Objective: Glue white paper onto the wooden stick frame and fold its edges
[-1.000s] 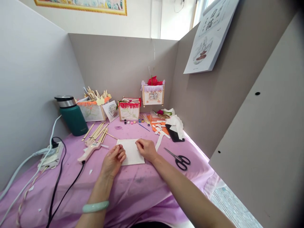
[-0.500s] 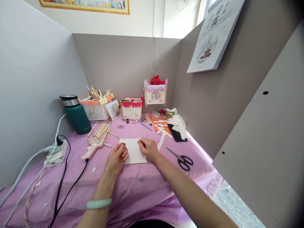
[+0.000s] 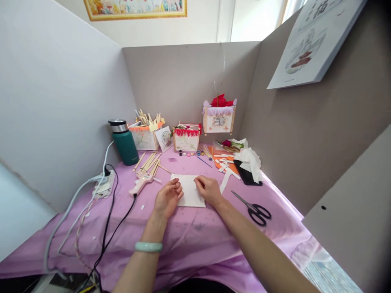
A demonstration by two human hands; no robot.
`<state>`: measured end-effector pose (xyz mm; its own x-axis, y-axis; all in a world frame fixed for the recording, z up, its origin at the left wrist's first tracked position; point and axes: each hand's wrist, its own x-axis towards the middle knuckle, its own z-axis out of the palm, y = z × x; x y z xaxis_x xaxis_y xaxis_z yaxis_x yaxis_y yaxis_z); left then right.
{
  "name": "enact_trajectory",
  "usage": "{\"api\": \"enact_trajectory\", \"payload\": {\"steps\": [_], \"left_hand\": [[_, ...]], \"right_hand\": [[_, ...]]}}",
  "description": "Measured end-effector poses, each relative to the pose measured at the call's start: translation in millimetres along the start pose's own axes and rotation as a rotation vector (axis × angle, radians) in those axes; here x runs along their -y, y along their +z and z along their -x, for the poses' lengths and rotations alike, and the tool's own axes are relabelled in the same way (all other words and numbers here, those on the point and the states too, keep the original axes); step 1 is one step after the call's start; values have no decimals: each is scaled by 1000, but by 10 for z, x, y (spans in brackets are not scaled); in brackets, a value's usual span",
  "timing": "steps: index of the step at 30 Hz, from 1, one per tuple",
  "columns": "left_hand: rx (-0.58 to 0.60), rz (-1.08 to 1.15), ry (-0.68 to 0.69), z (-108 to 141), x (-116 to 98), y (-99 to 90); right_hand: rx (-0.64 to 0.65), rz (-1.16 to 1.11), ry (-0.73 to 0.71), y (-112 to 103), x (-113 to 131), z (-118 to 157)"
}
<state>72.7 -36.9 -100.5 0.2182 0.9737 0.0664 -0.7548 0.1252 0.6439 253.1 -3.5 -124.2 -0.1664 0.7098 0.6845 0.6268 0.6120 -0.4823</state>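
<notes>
A white rectangular panel [image 3: 192,195] with a slightly raised rim lies flat on the purple cloth. At its left edge is my left hand [image 3: 169,196], palm turned up, fingers curled in and thumb tip against them. My right hand [image 3: 209,190] is over the panel's right side, thumb and forefinger pinched together. Whatever either pinch holds, if anything, is too small to make out. Left of the panel lies a pink hot glue gun [image 3: 141,184], beside several thin wooden sticks [image 3: 149,162]. Black-handled scissors [image 3: 255,209] rest to the right, near my right forearm.
A green bottle [image 3: 124,142] and a power strip [image 3: 105,184] with trailing cables stand left. Decorated paper boxes [image 3: 186,142] line the back; one hanging box [image 3: 218,122] holds a red flower. Paper strips [image 3: 226,181], tissue [image 3: 250,160] and small paint pots [image 3: 187,154] lie behind the panel.
The view has swung left, so everything appears farther right in the picture. Both hands keep nearly the same pose over the panel, the left one's fingers turned up slightly more.
</notes>
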Motion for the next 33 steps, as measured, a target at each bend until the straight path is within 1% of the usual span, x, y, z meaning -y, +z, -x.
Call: {"api": "enact_trajectory", "payload": {"steps": [6, 13, 21, 27, 33], "left_hand": [[18, 34, -15, 24, -16, -3], [19, -55, 35, 15, 11, -7], [-12, -93, 65, -7, 51, -19], [-38, -75, 69, -23, 48, -36], [-36, -28, 34, -14, 34, -38]], "right_hand": [[2, -6, 1, 15, -6, 0], [-1, -1, 6, 14, -12, 1], [-2, -5, 5, 12, -13, 4], [-3, -2, 2, 21, -27, 6], [-7, -4, -1, 9, -10, 3]]}}
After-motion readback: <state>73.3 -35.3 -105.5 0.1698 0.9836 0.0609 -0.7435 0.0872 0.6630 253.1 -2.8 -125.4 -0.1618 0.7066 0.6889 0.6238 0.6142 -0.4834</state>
